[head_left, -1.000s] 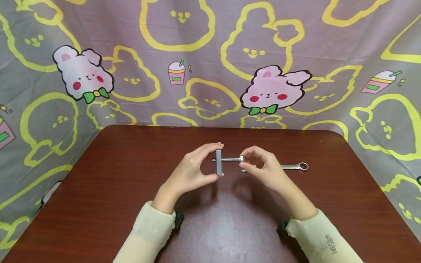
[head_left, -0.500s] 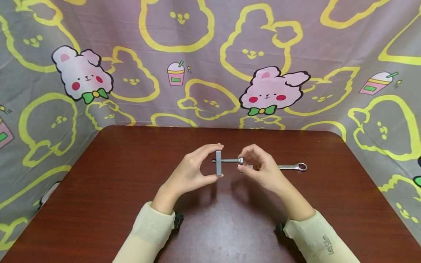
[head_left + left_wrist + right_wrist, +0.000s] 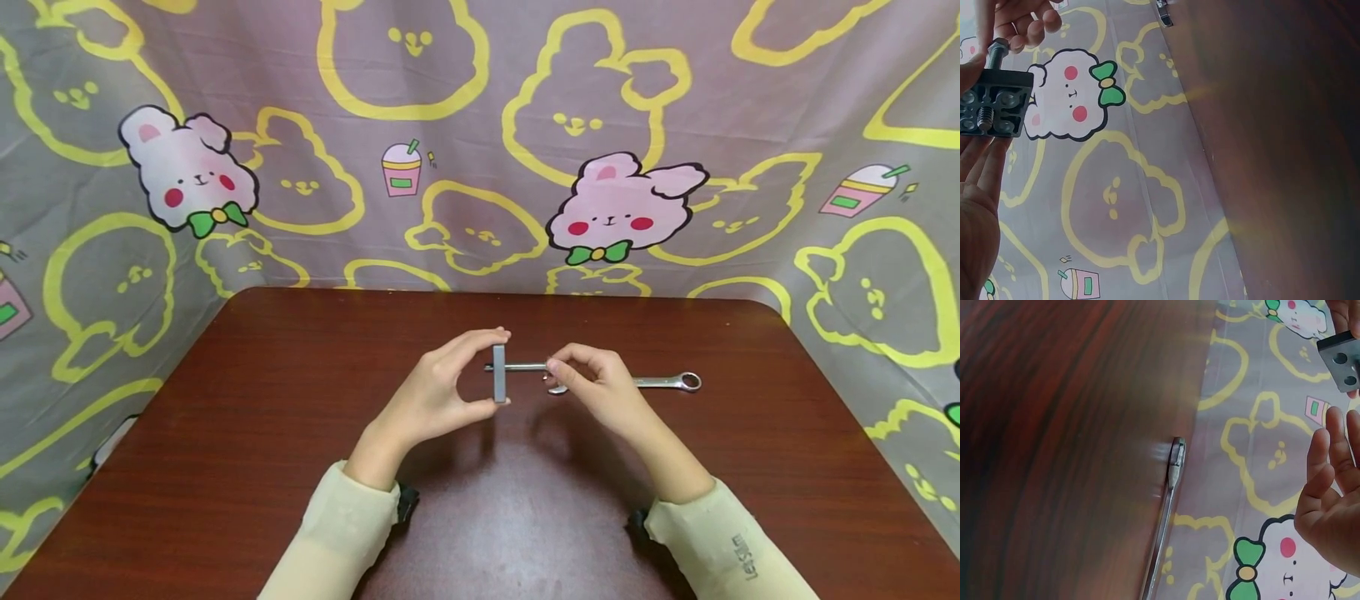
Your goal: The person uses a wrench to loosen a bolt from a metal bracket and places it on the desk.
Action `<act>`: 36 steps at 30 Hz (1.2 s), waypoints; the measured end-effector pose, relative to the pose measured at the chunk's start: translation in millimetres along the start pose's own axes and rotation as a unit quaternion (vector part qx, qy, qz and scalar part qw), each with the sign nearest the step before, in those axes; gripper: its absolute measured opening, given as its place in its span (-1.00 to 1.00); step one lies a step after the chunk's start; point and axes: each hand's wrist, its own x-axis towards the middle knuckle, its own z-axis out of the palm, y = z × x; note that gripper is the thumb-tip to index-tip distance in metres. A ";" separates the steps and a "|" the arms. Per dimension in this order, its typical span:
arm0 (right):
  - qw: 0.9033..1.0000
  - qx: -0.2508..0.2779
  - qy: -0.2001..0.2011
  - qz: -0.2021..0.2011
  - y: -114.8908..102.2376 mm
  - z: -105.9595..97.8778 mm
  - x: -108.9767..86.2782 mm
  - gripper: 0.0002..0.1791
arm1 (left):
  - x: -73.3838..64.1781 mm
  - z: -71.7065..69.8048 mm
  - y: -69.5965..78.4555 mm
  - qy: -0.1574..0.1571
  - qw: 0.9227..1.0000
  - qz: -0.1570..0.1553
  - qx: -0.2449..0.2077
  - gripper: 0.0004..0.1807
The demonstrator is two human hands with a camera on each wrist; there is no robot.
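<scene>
My left hand (image 3: 438, 387) grips a small square grey plate (image 3: 499, 383) by its opposite edges, thumb below and fingers above, holding it upright over the table. A hex-head bolt (image 3: 527, 367) runs through the plate's middle. Its threaded end (image 3: 985, 119) pokes out of the ribbed face in the left wrist view, and the hex head (image 3: 999, 44) is at the other end. My right hand (image 3: 607, 387) pinches the bolt at its head, which the thumb hides in the head view. Round holes show on the plate (image 3: 1338, 359) in the right wrist view.
Behind my right hand a combination wrench (image 3: 663, 382) lies on the dark red-brown table (image 3: 300, 433), partly covered by that hand. A patterned cloth (image 3: 465, 150) with cartoon rabbits stands around the table's back and sides.
My right thumb has moved up across the bolt head, which showed between the fingers half a second ago. The left hand and the plate have stayed almost still.
</scene>
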 end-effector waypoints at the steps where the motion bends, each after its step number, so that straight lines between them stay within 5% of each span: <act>1: 1.000 0.001 -0.001 0.002 -0.2 0.4 0.1 -0.82 | -0.1 -0.1 -0.1 0.000 1.000 -0.001 0.001 -0.23; 8: 1.000 0.009 0.001 -0.002 -2.9 2.2 -1.6 -0.88 | -0.8 -0.9 -1.8 -0.004 1.000 -0.008 0.003 -0.24; 20: 0.998 -0.019 0.010 -0.053 -5.2 2.8 -2.1 -0.71 | -1.2 -0.7 -3.2 -0.009 1.000 -0.014 0.002 -0.23; 36: 0.999 -0.034 -0.006 0.002 -0.9 -2.9 0.7 -0.81 | -0.5 -2.5 -4.0 -0.010 1.000 -0.004 0.010 -0.23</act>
